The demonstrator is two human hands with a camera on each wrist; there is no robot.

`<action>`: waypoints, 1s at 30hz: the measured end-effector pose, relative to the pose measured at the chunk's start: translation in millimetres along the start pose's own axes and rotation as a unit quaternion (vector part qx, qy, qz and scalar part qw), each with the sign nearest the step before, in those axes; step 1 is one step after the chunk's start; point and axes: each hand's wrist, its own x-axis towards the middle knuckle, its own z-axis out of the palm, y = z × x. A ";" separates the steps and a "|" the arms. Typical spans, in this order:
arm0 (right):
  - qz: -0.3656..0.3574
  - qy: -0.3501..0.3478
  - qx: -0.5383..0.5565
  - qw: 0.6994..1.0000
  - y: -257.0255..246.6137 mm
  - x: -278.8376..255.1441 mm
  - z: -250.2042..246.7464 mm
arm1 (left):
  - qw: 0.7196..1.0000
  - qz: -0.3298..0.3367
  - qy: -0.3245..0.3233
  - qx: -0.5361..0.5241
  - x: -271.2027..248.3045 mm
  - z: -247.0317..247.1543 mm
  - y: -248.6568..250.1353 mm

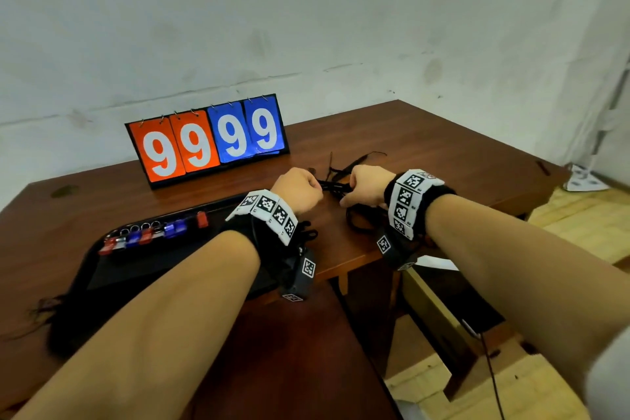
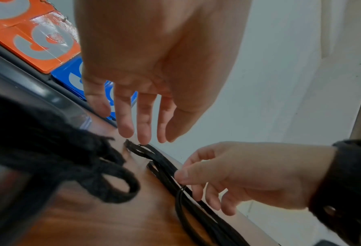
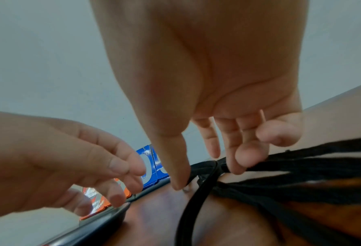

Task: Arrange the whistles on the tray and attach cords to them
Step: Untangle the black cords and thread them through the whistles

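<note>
A bundle of black cords [image 1: 335, 186] lies on the brown table right of the black tray [image 1: 143, 269]. Several red and blue whistles [image 1: 146, 235] lie in a row along the tray's far side, and one red whistle [image 1: 202, 219] sits apart to their right. My right hand [image 1: 354, 186] pinches the cords [image 3: 280, 188] between thumb and curled fingers [image 3: 238, 166]. My left hand [image 2: 152, 138] hangs over the looped cord ends [image 2: 141, 148], its fingers straight and its tips at the loops, holding nothing.
A flip scoreboard [image 1: 208, 140] showing 99 99 stands at the back by the wall. More loose cords [image 1: 361, 160] trail behind the hands. The table's front edge [image 1: 351, 262] drops off just below my wrists, with wooden floor boards [image 1: 579, 211] to the right.
</note>
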 end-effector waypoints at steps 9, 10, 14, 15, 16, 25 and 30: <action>0.028 -0.066 -0.033 0.997 -1.2 26.5 -4.6 | 1.000 -0.013 -0.015 0.000 19.8 5.0 1.9; 0.026 -0.063 -0.037 0.997 0.2 27.0 -6.4 | 1.000 -0.013 -0.015 -0.002 21.1 4.3 2.1; 0.015 -0.001 0.010 1.000 9.4 30.6 -18.7 | 1.000 -0.007 -0.015 -0.010 24.3 4.3 1.2; 0.010 0.021 0.028 0.999 11.2 30.7 -22.4 | 1.000 -0.006 -0.011 -0.009 25.3 4.5 0.9; 0.003 0.044 0.047 0.998 12.7 31.0 -26.0 | 1.000 -0.007 -0.007 -0.009 26.1 4.3 0.6; -0.068 0.102 0.400 0.908 7.2 23.9 -45.4 | 0.995 -0.003 0.060 -0.075 32.3 -10.0 5.5; -0.129 0.085 0.445 0.882 -12.2 12.1 -56.4 | 0.987 0.050 0.099 -0.113 30.0 -17.5 12.7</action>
